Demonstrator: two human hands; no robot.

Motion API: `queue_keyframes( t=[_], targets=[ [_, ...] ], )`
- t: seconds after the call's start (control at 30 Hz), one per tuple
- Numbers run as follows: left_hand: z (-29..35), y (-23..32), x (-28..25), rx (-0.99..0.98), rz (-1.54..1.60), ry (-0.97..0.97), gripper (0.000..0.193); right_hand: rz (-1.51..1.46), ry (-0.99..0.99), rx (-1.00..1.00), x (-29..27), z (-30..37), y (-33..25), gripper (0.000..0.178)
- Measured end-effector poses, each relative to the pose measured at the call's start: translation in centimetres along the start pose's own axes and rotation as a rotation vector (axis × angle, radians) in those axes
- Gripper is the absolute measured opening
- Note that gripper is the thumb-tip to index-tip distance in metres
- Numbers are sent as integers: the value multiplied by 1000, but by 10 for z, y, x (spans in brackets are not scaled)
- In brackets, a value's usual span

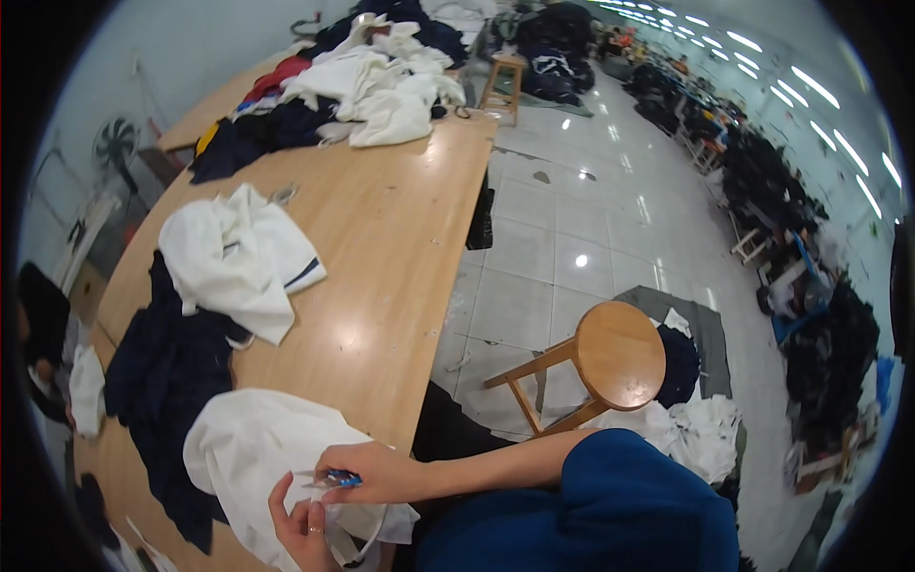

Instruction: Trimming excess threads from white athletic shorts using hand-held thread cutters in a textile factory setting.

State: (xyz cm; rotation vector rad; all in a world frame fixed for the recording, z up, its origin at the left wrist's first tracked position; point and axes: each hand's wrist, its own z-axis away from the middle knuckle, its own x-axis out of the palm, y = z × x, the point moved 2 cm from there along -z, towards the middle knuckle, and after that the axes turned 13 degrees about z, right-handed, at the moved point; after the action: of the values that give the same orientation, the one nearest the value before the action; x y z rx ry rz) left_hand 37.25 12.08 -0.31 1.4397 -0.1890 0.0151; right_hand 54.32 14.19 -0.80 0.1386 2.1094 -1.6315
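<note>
A white garment [243,443] lies bunched at the table's near edge, under both my hands. In my right hand [374,471] is a small pair of thread snips with blue handles [344,479]; the blades point left over the white cloth. My left hand [303,534], with a ring on one finger, is close below the snips. Its bent fingers grip the white cloth, though the exact pinch is partly hidden. Beside this garment lies a dark navy garment [172,367], and farther up the table another folded white garment [238,253] with a dark stripe at its edge.
A heap of white and dark clothes [381,86] covers the far end of the wooden table [381,229]. A wooden stool [620,357] stands at my right, near white cloth [705,434] on the floor. Someone in dark clothing [43,329] is across the table at left.
</note>
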Motion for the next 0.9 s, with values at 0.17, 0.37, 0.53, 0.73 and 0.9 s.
queue_keyframes(
  t=[0.17,0.37,0.53,0.73,0.9],
  targets=[
    [-3,13,15,-7,48,-9,40,186,17,-3,4,6,-9,23],
    [-3,13,14,-19,-53,22,40,157,42,32,12,4,2,21],
    [-1,5,9,28,-66,10,37,140,29,42,10,6,1,22],
    [-1,-5,6,122,-177,-29,35,215,49,-43,9,9,-1,22],
    [-2,0,7,40,-142,-42,33,210,0,-62,4,10,-5,23]
  ],
)
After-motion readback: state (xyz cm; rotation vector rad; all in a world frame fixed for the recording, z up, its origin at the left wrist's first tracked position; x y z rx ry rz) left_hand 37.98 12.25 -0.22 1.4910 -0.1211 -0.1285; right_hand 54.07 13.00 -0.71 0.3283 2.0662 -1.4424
